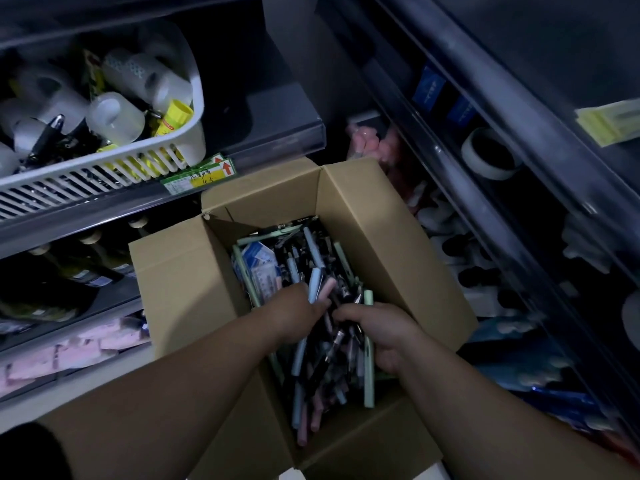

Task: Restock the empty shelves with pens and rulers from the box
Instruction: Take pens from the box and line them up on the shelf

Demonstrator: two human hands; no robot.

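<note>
Left hand [294, 311]: fingers curled round several pens [314, 285], blue and pink ends protruding past them. Right hand [382, 332] just beside: fingers curled on more pens. Loose pens lie under both, inside the open cardboard box [363, 209]. White basket [104, 181] sits beyond, upper left.

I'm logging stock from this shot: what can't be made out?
Head view:
- Rulers in the box: none visible; pens, the left hand and the right hand cover its contents.
- Left hand's grip: sunk among pens, unclear.
- Shelf label: writing too small.
- Right-side shelves: dark and blurred.
</note>
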